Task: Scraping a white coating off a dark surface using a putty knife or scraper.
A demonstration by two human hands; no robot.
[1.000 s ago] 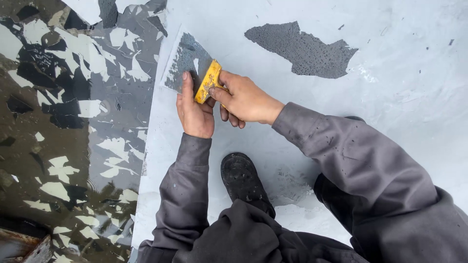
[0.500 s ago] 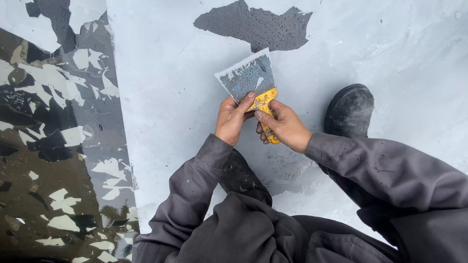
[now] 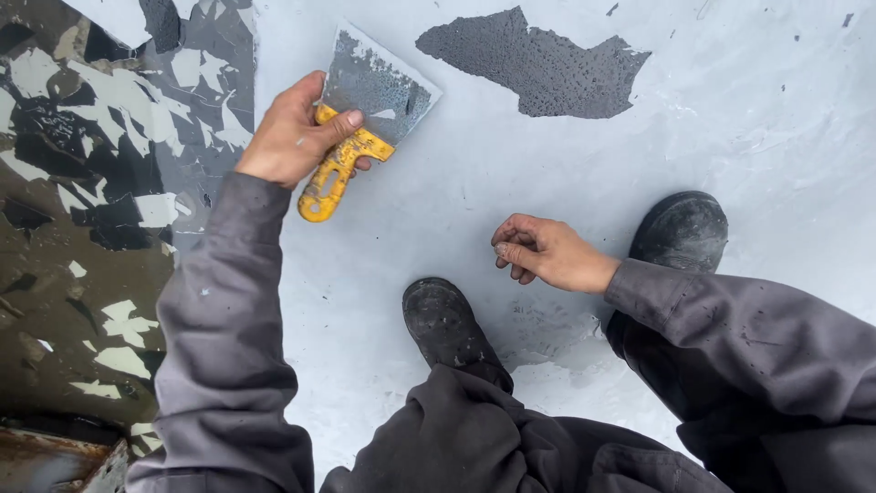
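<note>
Over the pale grey coated floor (image 3: 748, 119), from the head camera, we see the left hand (image 3: 292, 137) clenched round the yellow handle of a wide scraper (image 3: 365, 110), thumb laid across the top of the handle, the paint-flecked blade pointing up and away from us and held off to the left of the body. The right hand (image 3: 547, 254) hangs free between the knees, fingers loosely curled, holding nothing and well apart from the tool. Two dark boots are planted on the coating, the left boot (image 3: 445, 319) near the middle and the right boot (image 3: 683, 228) just beyond the right wrist. Up ahead sits a dark bare patch (image 3: 538, 68) where the grey layer is gone, and along the left edge a flaked strip (image 3: 100, 164) of broken coating shows black and olive underneath (ragged stuff, that).

For clean work here, we judge a low blade angle best, the edge slid under the lip of the coating rather than jabbed at it, with the free hand pressing near the blade for steady force. Keep boots clear of the stroke.
</note>
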